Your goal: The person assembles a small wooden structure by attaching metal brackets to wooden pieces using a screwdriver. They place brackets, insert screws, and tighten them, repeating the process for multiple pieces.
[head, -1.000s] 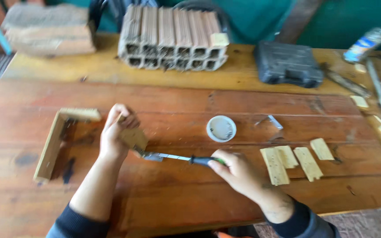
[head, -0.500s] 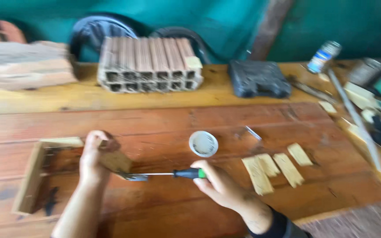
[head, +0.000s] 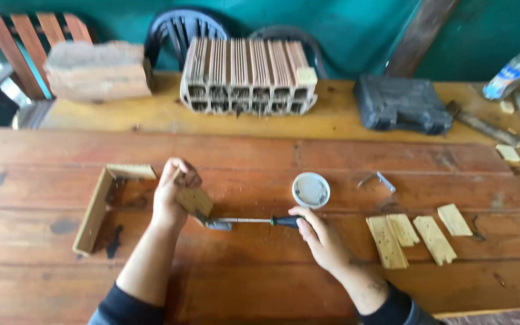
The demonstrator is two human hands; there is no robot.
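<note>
Head view: left hand (head: pixel 173 192) fingers clench a small wood block (head: pixel 194 201); right hand (head: pixel 323 238) grips a screwdriver (head: pixel 254 222) against it. Four wood strips (head: pixel 416 232) lie unused on the bench (head: pixel 260 283), frame (head: pixel 100 204) only partly built

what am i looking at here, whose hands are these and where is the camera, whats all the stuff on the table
There is no machine here: a person works with two bare hands, and the camera sits on that person's head, looking down, so the arms come in from the bottom edge.

The left hand grips a small wooden block and steadies it on the wooden table. The right hand holds a screwdriver by its dark handle, the metal tip pointing at the block's lower corner.

Also on the table: an L-shaped wooden frame to the left, a small round white container, a bent metal piece, and four flat wood pieces to the right. Farther back lie a hollow clay brick, a rough stone block, a dark tool case and a plastic bottle.
</note>
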